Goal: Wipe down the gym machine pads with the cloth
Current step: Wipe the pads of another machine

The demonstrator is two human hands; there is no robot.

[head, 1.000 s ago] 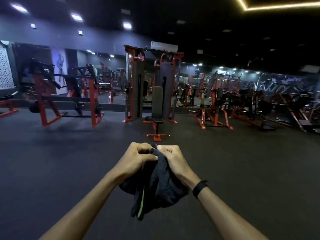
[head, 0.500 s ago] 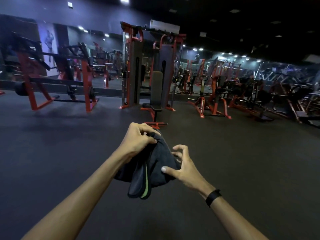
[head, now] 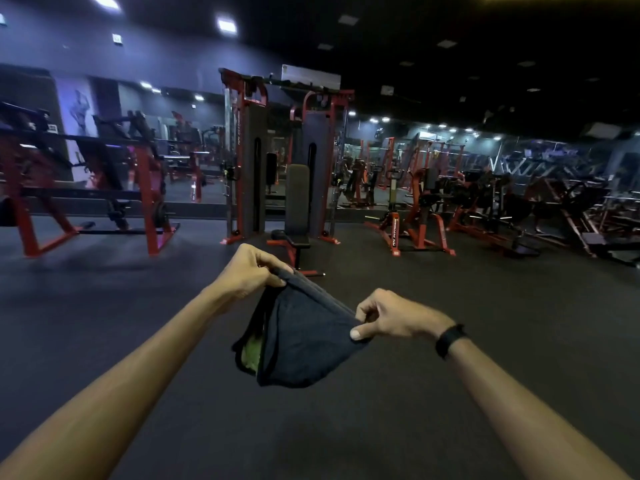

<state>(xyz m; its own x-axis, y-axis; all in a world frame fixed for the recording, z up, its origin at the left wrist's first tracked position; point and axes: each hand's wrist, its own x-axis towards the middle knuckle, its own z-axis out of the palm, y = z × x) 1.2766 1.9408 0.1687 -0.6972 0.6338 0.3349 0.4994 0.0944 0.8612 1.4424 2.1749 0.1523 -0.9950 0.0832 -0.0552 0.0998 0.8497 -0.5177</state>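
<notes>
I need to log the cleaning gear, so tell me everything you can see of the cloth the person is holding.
The cloth is dark, charcoal to navy, soft and towel-like, with a stitched hem and a yellow-green face showing in a fold at its lower left. It hangs in the air above the dark floor, stretched along its top edge. The left hand grips the upper end, the right hand pinches the lower end, and the rest sags below in loose folds. It touches nothing else.

Gym floor: red-framed weight machines [head: 282, 161], mirrored walls [head: 194, 147].
</notes>
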